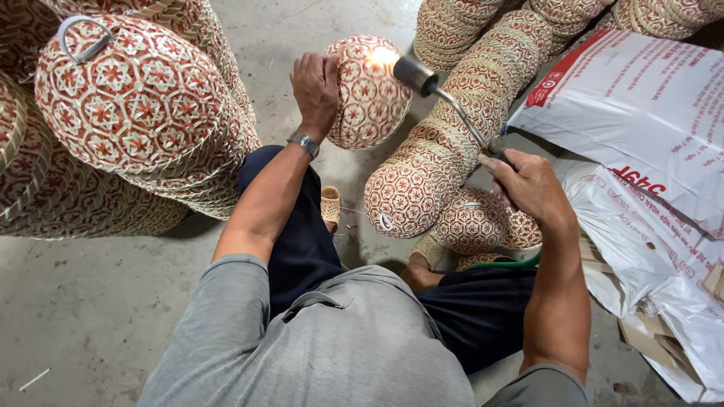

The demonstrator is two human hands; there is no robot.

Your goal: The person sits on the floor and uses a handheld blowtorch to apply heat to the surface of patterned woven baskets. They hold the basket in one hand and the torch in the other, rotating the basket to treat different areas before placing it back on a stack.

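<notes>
My left hand (317, 87) grips a round woven basket (373, 94) with a red and cream flower pattern, held up in front of me. My right hand (528, 188) holds a gas torch (445, 102) by its handle. The torch's dark nozzle points at the basket's upper right side, and a bright flame touches the weave there. A metal watch sits on my left wrist.
Stacks of the same patterned baskets (128, 113) fill the left side, and a long nested row (460, 128) runs from top right down to my knees. White printed sacks (641, 136) lie at the right. I sit on a concrete floor (90, 301), with sandals on my feet.
</notes>
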